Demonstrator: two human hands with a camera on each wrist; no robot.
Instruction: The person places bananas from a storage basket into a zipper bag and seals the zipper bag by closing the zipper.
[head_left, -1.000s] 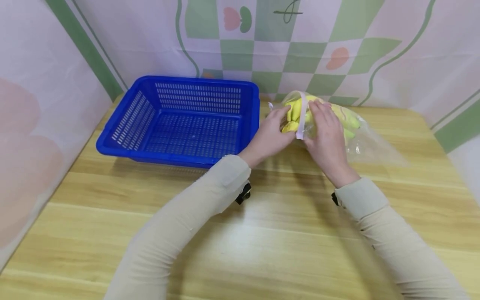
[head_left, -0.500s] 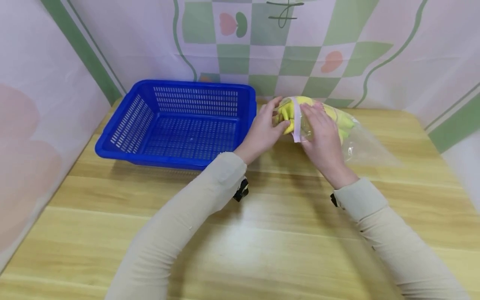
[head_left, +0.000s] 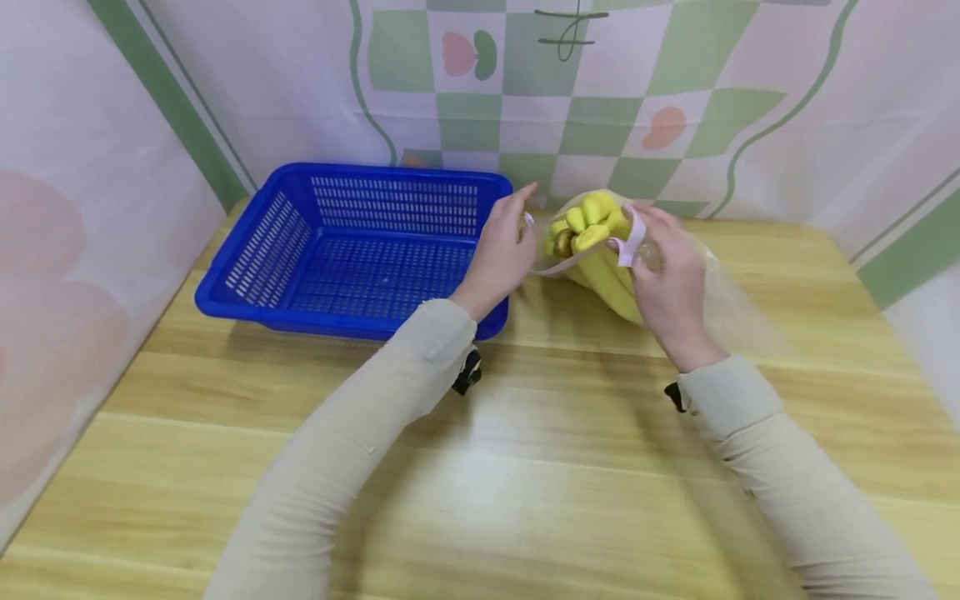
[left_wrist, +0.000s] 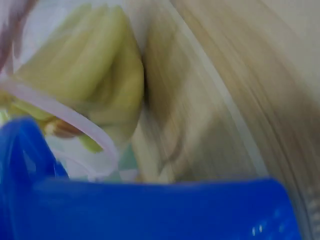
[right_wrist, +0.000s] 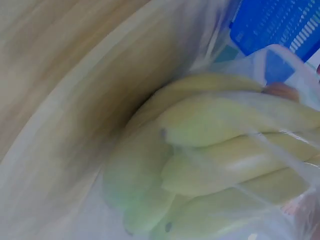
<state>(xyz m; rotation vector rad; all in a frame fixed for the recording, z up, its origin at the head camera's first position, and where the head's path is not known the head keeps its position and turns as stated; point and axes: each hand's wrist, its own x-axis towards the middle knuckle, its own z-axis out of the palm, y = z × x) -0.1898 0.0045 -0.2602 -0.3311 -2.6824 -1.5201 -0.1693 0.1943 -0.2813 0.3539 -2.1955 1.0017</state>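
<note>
On counter (head_left: 487,467), right of basket (head_left: 352,322): bananas (head_left: 596,218) in bag (head_left: 731,300). Left hand (head_left: 501,250) and right hand (head_left: 671,279), grips clamped on opposite mouth edges (head_left: 633,240), have just drawn it wide; stems (head_left: 564,242) now look reachable.

Booth-like, this spot: patterned cloth (head_left: 585,117) hangs behind and at both sides, walling in a wood-grain counter (head_left: 525,500); home or studio, there's no telling!

The head camera looks forward and down over the table (head_left: 525,517) and the whole blue basket (head_left: 375,267). The tilted wrist views share part of that basket and the bananas (right_wrist: 215,165), which the left sees across the basket's edge and the right from closer up.
</note>
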